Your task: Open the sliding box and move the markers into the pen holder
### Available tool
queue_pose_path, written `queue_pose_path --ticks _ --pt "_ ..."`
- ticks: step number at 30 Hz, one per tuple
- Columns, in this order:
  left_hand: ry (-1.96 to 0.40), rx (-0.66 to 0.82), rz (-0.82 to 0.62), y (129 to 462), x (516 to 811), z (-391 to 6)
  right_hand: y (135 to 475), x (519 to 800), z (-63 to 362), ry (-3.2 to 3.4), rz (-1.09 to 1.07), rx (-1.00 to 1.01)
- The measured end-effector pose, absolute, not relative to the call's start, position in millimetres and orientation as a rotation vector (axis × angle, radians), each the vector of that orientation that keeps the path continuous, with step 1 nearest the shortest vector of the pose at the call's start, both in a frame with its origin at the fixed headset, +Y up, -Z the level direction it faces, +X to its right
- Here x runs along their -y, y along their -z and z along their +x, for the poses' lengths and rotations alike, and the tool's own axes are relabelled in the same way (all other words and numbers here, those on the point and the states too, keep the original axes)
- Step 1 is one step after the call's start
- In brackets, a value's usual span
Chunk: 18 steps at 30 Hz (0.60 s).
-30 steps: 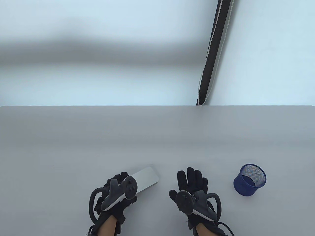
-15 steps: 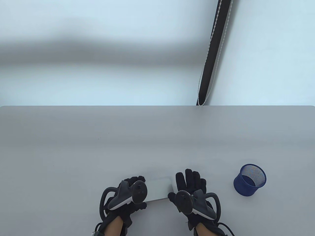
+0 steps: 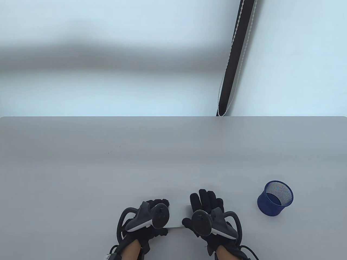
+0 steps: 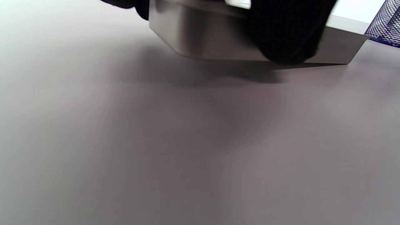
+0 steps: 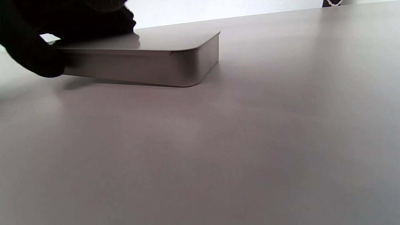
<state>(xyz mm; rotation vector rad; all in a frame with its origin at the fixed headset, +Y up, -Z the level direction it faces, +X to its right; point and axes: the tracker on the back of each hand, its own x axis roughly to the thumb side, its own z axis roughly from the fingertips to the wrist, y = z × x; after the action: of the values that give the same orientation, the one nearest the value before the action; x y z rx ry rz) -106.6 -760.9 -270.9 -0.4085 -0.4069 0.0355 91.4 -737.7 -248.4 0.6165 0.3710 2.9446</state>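
Observation:
A flat silver sliding box (image 3: 177,216) lies closed on the grey table (image 3: 135,162) near its front edge, between my two hands. No markers show. My left hand (image 3: 160,216) grips the box's left end, its fingers (image 5: 103,15) over the top and its thumb (image 4: 284,34) on the near side. My right hand (image 3: 202,210) lies at the box's right end with its fingers straight. Whether it touches the box I cannot tell. The blue mesh pen holder (image 3: 275,199) stands upright to the right of my right hand, and nothing shows in it.
A dark pole with a white cord (image 3: 233,59) runs up behind the table's far edge (image 3: 173,117).
My left hand has turned the box from a slant to lie crosswise and drawn it right and toward the front edge. The right hand has shifted slightly left and nearer, meeting the box's end.

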Motion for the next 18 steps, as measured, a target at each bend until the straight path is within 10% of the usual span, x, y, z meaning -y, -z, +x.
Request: queue_pose_path --ticks 18 --pt "-0.028 0.447 -0.418 269 768 -98 252 761 85 -2.874 0.767 -0.741"
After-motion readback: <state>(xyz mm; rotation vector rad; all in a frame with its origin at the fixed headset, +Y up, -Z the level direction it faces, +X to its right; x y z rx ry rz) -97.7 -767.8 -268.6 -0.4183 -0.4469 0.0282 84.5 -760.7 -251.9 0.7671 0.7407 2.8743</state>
